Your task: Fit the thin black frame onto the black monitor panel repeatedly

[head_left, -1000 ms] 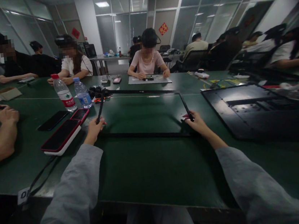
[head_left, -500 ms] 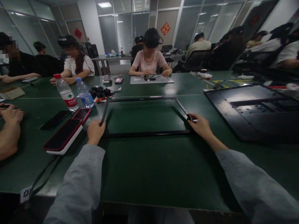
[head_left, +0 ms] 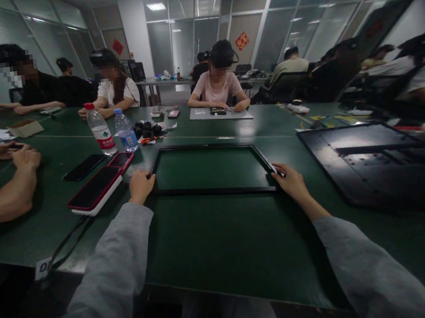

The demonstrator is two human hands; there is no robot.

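Green table top (head_left: 222,240) is left bare along its near edge, up to a thin black frame (head_left: 216,191) laid flat on it. The frame's near corners are gripped: left hand (head_left: 140,184) closed on one, right hand (head_left: 290,180) closed on the other. Just left, stacked phones (head_left: 96,190) are crowded against it; right, a black panel (head_left: 367,160) is set apart; bottles (head_left: 112,132) are ranged beyond.

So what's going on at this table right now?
A person in grey sleeves has both hands on a thin black rectangular frame lying flat on the green table. The left hand grips its near left corner, the right hand its near right corner. Red-cased phones lie to the left, a black panel to the right.
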